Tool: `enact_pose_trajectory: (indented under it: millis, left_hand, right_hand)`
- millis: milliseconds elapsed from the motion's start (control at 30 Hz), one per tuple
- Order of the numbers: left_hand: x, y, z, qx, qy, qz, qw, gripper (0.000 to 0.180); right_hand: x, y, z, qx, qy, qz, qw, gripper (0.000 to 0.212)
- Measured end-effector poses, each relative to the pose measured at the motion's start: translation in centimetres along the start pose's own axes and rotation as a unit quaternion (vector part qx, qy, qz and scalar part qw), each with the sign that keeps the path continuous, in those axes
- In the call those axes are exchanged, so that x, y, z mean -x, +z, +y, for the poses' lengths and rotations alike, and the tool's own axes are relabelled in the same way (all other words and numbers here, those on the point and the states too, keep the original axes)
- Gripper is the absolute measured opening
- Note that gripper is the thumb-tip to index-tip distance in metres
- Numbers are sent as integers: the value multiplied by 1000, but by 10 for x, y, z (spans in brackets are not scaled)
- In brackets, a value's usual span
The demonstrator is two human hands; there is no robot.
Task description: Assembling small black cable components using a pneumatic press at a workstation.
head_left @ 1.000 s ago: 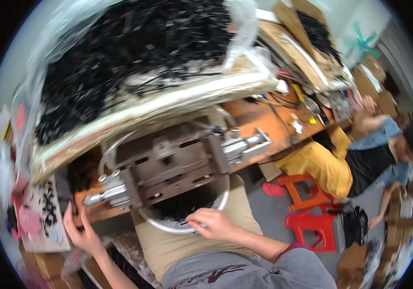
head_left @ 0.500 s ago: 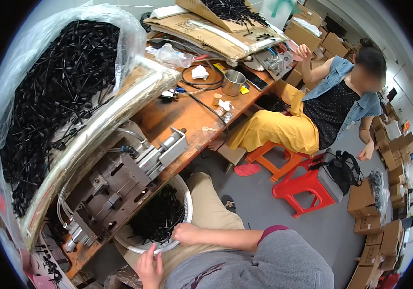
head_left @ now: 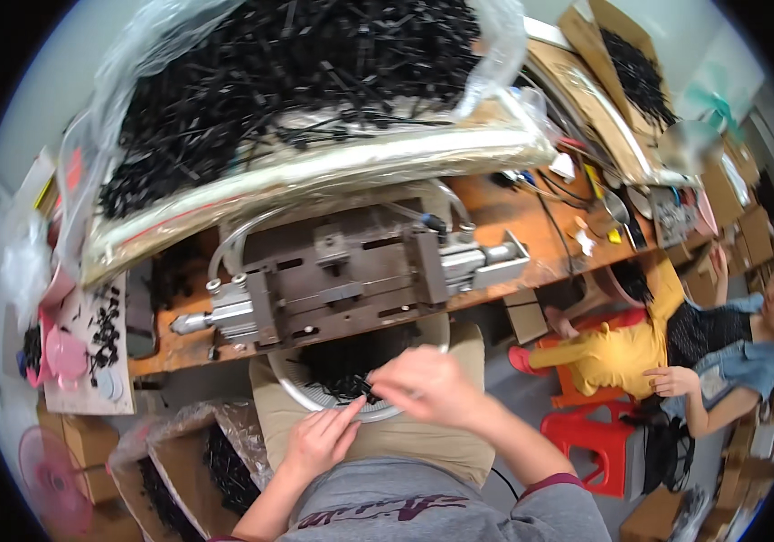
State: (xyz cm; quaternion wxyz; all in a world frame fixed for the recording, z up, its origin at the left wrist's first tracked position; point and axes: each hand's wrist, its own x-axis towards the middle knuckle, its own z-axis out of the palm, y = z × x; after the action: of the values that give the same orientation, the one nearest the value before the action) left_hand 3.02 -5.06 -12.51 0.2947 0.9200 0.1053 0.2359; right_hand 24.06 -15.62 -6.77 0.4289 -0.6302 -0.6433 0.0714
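Observation:
On my lap, below the bench edge, rests a white basket (head_left: 284,379) holding a heap of thin black parts (head_left: 328,369). My right hand (head_left: 430,383) is over the basket's right side, its fingers pinched together. Anything in that pinch is too small and blurred to name. My left hand (head_left: 322,443) lies at the near rim with its fingers stretched out, the tips close to my right fingers. Just beyond the basket, a dark metal fixture (head_left: 342,275) with air cylinders at both ends stands on the wooden bench (head_left: 531,212).
A plastic-lined tray (head_left: 314,158) piled with black parts sits behind the fixture. Lined cardboard boxes (head_left: 165,456) stand low at left, near a pink fan (head_left: 54,479). At right, a co-worker in yellow trousers (head_left: 599,348) sits by a red stool (head_left: 590,443).
The view has swung left, bringing the fixture to the middle. My right hand has come up from inside the basket's edge, and both hands are now closer together.

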Motion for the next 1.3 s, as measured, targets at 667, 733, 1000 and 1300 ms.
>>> enact_pose_trajectory:
  millis: [667,733,1000,1300]
  left_hand:
    - [-9,-70,-61,-196,-224,299,906,50]
    - [-13,-73,-68,-227,-209,300,903,45]
    - [-16,-87,-73,-190,-136,310,922,26]
    - [-32,-168,-138,-244,-222,384,862,27]
  right_hand:
    - [-261,-54,36,220,40,12,975,33]
    - [-261,-52,41,194,28,31,980,32]
    - [-258,-49,41,188,19,48,981,24]
    - [-260,-53,43,210,30,38,976,24]
